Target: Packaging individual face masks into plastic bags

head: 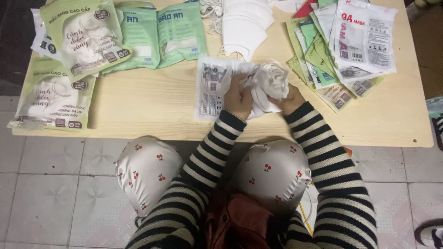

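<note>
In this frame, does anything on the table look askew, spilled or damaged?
Nothing looks damaged or spilled. Both hands, left hand and right hand, hold a bunched white mask over a clear packet; the packet fan lies loosely.

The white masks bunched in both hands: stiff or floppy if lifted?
Probably floppy: the white masks crumple into folds between the left hand and right hand. Likely light, since they bunch up loosely. The clear packet underneath looks thin and may slide.

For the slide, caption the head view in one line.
Both hands, left hand and right hand, grip a bundle of white masks over a clear printed pouch on a wooden table.
</note>
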